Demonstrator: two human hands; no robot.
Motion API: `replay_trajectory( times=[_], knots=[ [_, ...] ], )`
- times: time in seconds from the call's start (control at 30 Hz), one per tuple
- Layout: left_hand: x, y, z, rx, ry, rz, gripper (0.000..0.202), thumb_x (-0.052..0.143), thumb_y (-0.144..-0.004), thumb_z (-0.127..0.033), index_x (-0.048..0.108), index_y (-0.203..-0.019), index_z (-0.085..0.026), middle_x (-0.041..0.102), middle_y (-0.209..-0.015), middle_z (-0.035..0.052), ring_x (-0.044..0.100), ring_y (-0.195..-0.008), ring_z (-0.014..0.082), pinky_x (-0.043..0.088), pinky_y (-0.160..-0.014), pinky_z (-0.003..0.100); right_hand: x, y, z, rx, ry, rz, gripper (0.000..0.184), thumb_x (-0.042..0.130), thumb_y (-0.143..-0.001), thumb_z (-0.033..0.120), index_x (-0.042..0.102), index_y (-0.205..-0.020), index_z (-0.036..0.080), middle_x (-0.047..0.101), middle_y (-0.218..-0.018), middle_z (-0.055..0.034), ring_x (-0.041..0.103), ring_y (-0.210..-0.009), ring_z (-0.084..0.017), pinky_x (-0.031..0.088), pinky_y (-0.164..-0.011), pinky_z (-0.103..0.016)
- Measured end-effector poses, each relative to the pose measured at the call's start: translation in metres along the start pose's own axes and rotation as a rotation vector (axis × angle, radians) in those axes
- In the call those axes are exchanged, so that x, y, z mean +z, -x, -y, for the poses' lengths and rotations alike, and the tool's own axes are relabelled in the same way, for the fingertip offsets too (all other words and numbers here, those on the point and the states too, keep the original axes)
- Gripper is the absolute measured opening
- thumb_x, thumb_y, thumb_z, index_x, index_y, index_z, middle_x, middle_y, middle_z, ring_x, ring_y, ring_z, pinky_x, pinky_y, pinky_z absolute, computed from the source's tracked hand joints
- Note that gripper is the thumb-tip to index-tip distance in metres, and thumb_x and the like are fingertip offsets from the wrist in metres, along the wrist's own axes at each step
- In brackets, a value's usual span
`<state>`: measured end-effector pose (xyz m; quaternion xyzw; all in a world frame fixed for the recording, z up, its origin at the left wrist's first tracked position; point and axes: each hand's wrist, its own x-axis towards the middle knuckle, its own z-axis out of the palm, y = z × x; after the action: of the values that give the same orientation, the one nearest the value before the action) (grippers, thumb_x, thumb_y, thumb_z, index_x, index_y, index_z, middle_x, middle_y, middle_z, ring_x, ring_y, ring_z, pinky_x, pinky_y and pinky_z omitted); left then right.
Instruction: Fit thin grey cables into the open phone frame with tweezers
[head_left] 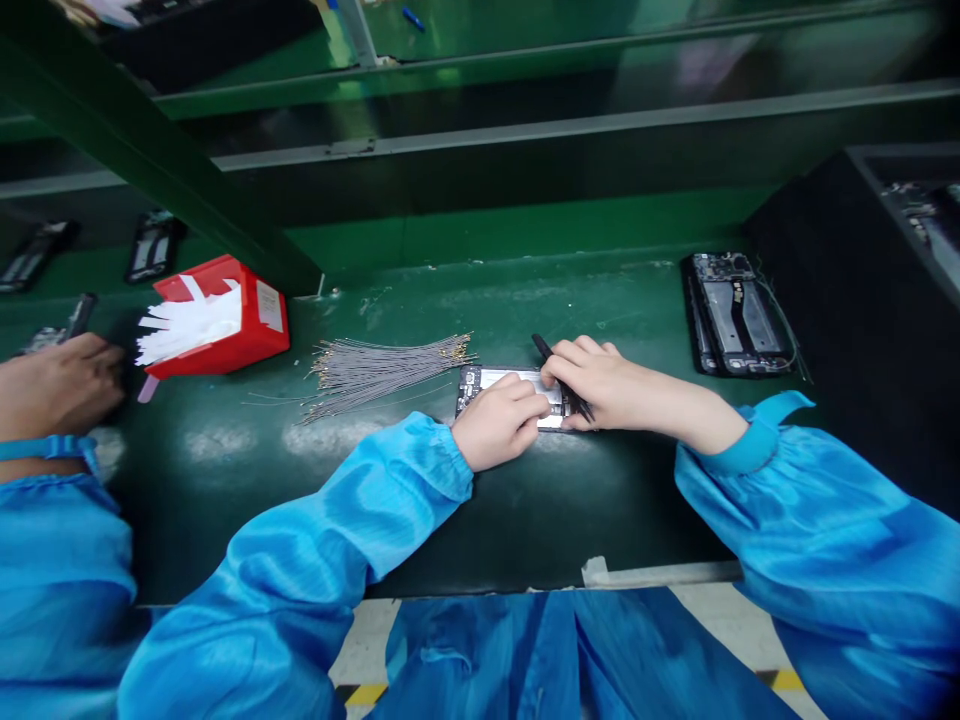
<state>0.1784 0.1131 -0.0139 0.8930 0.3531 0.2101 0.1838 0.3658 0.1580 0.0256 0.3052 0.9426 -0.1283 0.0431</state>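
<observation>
An opened phone body (470, 388) with bare inner parts lies flat on the green bench in front of me. My left hand (501, 420) rests over its middle, fingers curled and pressed together; whatever they may pinch is hidden. From the right, my right hand (604, 385) closes around a slim black stick-like tool (541, 346), whose lower end slants down to the phone's right part. Just left of the phone lies a bundle of thin grey coaxial cables (382, 368) with gold-coloured ends.
A red box (262, 335) of white strips stands left, by a green post (172, 180). Stacked opened phones (739, 310) lie at right, beside a black bin (847, 270). At far left, a co-worker's hand (67, 385) is near another phone part. The bench's front edge (660, 574) is close.
</observation>
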Motion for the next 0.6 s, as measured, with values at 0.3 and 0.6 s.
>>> replay_trajectory(
  times=[0.3, 0.6],
  knots=[
    [-0.004, 0.0, 0.0, 0.104, 0.106, -0.015, 0.019, 0.04, -0.072, -0.007, 0.057, -0.071, -0.016, 0.051, -0.068, 0.003, 0.043, -0.072, 0.0155, 0.04, -0.071, 0.027, -0.006, -0.002, 0.008, 0.104, -0.058, 0.078, 0.033, 0.057, -0.066, 0.022, 0.041, -0.095, 0.02, 0.043, -0.101, -0.0077, 0.038, -0.09, -0.024, 0.027, -0.065, -0.028],
    [-0.003, 0.0, 0.0, 0.114, 0.088, -0.028, 0.018, 0.041, -0.072, -0.008, 0.058, -0.071, -0.016, 0.052, -0.069, 0.003, 0.043, -0.071, 0.0154, 0.04, -0.069, 0.027, -0.003, -0.001, 0.014, 0.143, -0.029, 0.06, 0.032, 0.055, -0.065, 0.019, 0.042, -0.094, 0.02, 0.044, -0.102, -0.0087, 0.039, -0.088, -0.024, 0.03, -0.065, -0.03]
  ],
)
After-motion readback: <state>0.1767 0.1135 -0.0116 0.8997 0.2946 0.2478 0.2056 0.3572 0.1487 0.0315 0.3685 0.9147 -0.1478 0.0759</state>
